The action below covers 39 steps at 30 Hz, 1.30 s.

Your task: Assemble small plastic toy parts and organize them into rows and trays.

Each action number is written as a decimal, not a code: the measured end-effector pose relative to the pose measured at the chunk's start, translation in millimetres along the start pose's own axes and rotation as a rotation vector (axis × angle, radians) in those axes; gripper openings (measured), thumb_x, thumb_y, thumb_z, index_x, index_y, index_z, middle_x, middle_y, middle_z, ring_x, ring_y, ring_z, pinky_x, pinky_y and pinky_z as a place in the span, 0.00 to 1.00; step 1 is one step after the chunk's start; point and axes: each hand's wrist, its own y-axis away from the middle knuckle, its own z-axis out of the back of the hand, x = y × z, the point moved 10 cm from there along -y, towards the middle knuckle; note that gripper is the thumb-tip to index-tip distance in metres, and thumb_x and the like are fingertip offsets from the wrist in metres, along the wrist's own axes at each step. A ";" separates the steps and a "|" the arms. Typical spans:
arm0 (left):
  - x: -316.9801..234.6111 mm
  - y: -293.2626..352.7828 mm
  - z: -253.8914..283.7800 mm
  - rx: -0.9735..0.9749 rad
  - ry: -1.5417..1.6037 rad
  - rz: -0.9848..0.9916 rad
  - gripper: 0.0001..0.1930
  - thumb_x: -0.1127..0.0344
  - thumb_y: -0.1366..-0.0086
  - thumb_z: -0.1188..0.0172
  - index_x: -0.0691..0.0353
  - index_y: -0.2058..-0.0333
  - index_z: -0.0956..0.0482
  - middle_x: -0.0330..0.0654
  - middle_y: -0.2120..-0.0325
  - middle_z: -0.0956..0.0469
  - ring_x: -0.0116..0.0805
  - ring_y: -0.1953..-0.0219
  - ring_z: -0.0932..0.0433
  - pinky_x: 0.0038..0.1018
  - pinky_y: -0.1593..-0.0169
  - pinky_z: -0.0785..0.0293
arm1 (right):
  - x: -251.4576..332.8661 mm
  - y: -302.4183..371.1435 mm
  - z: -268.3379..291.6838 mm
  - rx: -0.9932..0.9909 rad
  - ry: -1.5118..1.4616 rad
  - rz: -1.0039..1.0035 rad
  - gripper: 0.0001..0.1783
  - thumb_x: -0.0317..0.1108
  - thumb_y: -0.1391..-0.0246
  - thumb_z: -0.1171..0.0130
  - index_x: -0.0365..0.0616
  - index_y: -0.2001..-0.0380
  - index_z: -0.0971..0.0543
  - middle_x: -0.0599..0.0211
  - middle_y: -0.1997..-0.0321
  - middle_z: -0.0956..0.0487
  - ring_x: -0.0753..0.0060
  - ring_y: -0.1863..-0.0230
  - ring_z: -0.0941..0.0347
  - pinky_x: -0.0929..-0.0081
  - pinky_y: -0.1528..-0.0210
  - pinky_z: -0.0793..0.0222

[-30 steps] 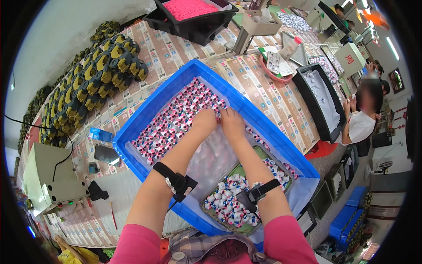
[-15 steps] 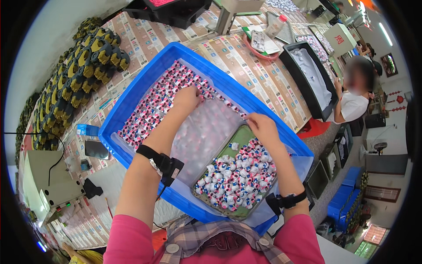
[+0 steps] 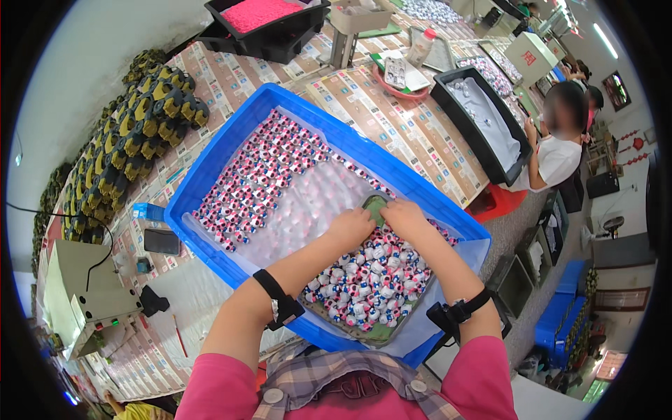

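Note:
A green tray (image 3: 381, 331) heaped with small white, pink and blue figurines (image 3: 371, 280) sits inside a large blue plastic bin (image 3: 210, 133), near its front right. My left hand (image 3: 353, 227) is over the tray's far left edge, fingers curled together and pointing down. Close beside it, my right hand (image 3: 406, 218) is at the tray's far end with its fingers bent in. What either hand pinches is too small or hidden to name. Closely packed rows of similar figurines (image 3: 252, 175) lie along the bin's left and far sides, on a translucent white sheet (image 3: 308, 203).
Black-and-yellow parts (image 3: 133, 133) are piled at the left. A phone (image 3: 162, 241) and a grey-green machine (image 3: 87, 294) stand left of the bin. Beyond it are a black tray (image 3: 483, 126), a pink basket (image 3: 399, 87) and black trays with pink pieces (image 3: 260, 14). A co-worker (image 3: 560, 140) sits at right.
My left hand has come back from the packed rows to the tray's far edge, near my right hand. My right hand has shifted slightly toward the left and nearer. The view has tilted a little.

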 end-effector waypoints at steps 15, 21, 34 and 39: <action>185.7 90.8 54.1 -0.556 0.475 0.843 0.12 0.68 0.49 0.41 0.64 0.64 0.21 0.47 0.74 0.24 0.39 0.70 0.24 0.32 0.64 0.28 | 26.6 -135.1 -19.4 -0.360 -0.880 -0.347 0.16 0.34 0.61 0.35 0.42 0.67 0.25 0.65 0.73 0.23 0.74 0.74 0.28 0.77 0.70 0.33; 186.5 85.7 57.2 -0.507 0.359 0.849 0.09 0.69 0.46 0.44 0.63 0.66 0.21 0.51 0.65 0.26 0.46 0.63 0.25 0.37 0.59 0.29 | 40.5 -142.4 -30.5 -0.396 -0.988 -0.519 0.16 0.34 0.63 0.34 0.45 0.67 0.24 0.64 0.71 0.23 0.65 0.68 0.26 0.69 0.65 0.31; 175.5 79.1 56.8 -0.517 0.185 0.708 0.10 0.69 0.44 0.47 0.59 0.62 0.27 0.49 0.58 0.30 0.48 0.64 0.24 0.40 0.65 0.26 | 2.3 -99.9 25.6 -0.599 -1.040 -0.433 0.07 0.29 0.53 0.44 0.42 0.68 0.24 0.61 0.73 0.22 0.64 0.73 0.25 0.71 0.69 0.31; 143.8 70.0 77.6 -0.545 0.398 0.665 0.11 0.68 0.46 0.45 0.58 0.62 0.25 0.44 0.62 0.28 0.45 0.64 0.25 0.38 0.63 0.28 | -55.4 -20.4 59.9 -0.240 -0.616 -0.371 0.07 0.34 0.54 0.43 0.43 0.72 0.22 0.60 0.72 0.21 0.58 0.70 0.24 0.66 0.67 0.29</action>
